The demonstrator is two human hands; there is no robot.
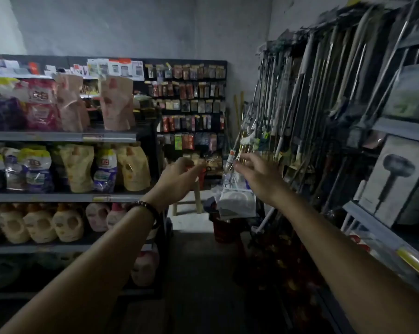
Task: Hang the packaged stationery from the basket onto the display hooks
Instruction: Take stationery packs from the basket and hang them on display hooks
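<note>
Many packets (pixel 190 89) already hang on the board (pixel 191 61), more fill the basket (pixel 224 227), and whether the left hand (pixel 179 175) or right hand (pixel 256 175) grips one is unclear.

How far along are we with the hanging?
Done: the pegboard already carries rows of packs. In hand: the left hand seems to pinch a packet near its lower rows; the right hand is open beside it. Left: the basket holds more packets.

Site: I read a shop | grey metal shelves (pixel 59 136) stacked with plastic detergent pouches (pixel 129 167) | black display wall (pixel 186 62) hung with small packets (pixel 186 106)
</note>
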